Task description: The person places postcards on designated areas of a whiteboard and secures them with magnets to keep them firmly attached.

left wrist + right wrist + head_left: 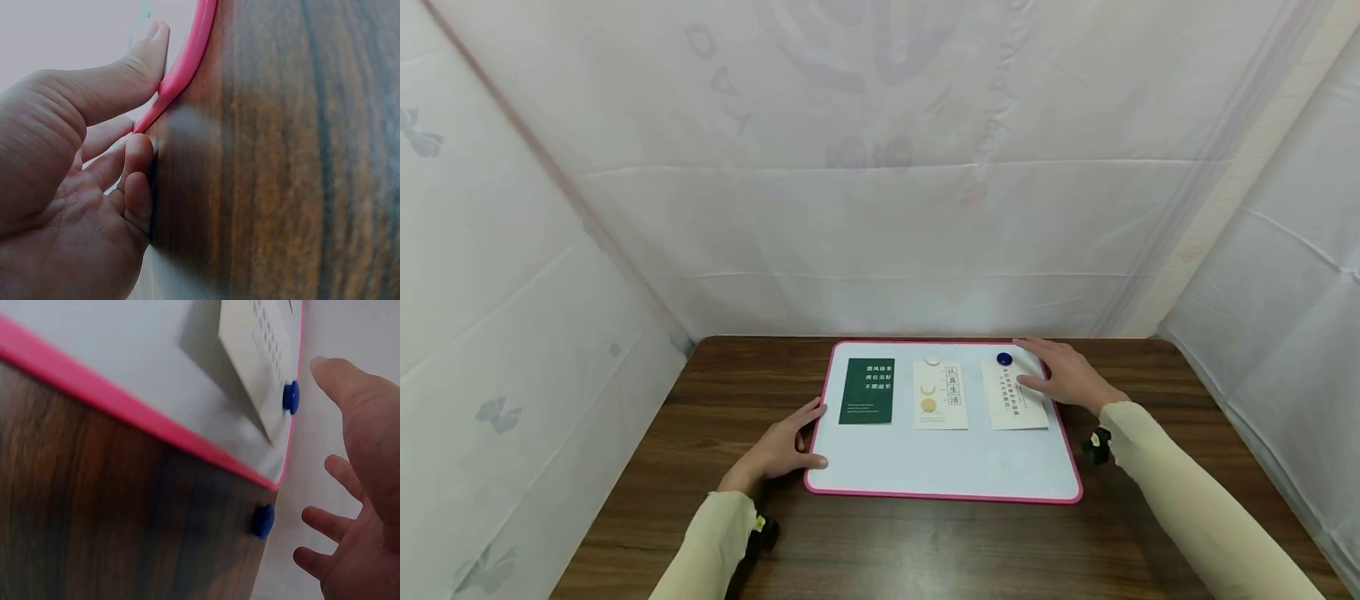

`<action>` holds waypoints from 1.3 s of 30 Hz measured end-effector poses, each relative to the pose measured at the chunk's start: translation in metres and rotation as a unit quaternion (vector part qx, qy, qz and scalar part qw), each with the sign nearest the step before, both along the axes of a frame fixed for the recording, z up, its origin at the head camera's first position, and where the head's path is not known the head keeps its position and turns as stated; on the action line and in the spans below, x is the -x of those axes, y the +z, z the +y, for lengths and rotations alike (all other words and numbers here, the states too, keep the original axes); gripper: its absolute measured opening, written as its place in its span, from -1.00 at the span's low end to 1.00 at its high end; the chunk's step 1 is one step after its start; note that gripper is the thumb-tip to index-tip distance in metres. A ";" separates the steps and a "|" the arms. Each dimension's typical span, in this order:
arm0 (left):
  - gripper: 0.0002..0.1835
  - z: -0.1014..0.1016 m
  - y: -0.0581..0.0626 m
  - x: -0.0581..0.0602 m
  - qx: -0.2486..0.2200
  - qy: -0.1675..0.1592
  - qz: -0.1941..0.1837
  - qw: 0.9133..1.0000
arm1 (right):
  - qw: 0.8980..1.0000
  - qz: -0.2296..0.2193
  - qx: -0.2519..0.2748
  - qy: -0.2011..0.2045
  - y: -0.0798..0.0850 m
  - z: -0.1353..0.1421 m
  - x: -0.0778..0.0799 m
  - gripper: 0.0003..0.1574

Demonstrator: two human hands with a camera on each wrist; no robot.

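A whiteboard (880, 458) with a pink rim lies on the wooden table. My left hand (778, 446) grips its left edge, thumb over the pink rim (190, 65) and the other fingers along the side. Above the upper right corner is my right hand (1063, 372), its fingers spread and holding nothing in the right wrist view. Near that hand, a blue round magnet (1004, 359) sits at the top of a white card (1026, 412) with printed characters, whose lower end stands off the board. A white magnet (932, 362) tops the middle card (931, 417); a green card (867, 392) is at left.
Dark wooden table (917, 550) surrounds the board. A second blue magnet (263, 520) lies on the wood beyond the board's corner in the right wrist view. White printed sheeting (880, 225) hangs behind the table and on both sides.
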State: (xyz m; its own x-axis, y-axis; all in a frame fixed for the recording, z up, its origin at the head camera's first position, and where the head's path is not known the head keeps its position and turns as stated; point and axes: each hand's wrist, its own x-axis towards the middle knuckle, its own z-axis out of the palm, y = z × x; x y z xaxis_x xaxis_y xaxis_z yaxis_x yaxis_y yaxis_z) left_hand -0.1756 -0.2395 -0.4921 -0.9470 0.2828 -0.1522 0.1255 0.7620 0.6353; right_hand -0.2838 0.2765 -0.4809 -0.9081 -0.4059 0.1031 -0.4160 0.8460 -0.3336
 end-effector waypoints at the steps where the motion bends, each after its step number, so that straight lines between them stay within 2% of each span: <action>1: 0.02 0.000 0.000 0.000 0.000 0.000 0.001 1.000 | 1.000 -0.002 0.000 -0.002 -0.001 0.002 0.001 -0.03; 8: 0.02 0.000 0.002 0.000 -0.001 -0.006 0.002 1.000 | 1.000 -0.011 0.004 -0.022 -0.006 0.014 0.003 -0.09; 18: 0.01 0.000 0.003 -0.001 -0.003 -0.007 0.001 1.000 | 0.999 -0.015 0.000 -0.048 -0.011 0.024 0.005 -0.26; 27: 0.02 0.000 0.002 -0.001 -0.003 -0.001 -0.006 1.000 | 0.999 0.006 -0.013 -0.053 -0.012 0.030 0.005 -0.45; 39: 0.02 -0.001 0.001 0.000 -0.002 -0.002 -0.003 1.000 | 0.997 0.038 -0.006 -0.073 -0.018 0.035 0.008 -0.57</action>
State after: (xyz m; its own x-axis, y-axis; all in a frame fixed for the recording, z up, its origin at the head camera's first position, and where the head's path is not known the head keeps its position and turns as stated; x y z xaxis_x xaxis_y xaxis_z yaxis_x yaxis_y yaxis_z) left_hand -0.1756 -0.2403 -0.4916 -0.9449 0.2873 -0.1567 0.1244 0.7584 0.6398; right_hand -0.2916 0.3116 -0.4988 -0.9475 -0.2708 0.1700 -0.3112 0.9030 -0.2961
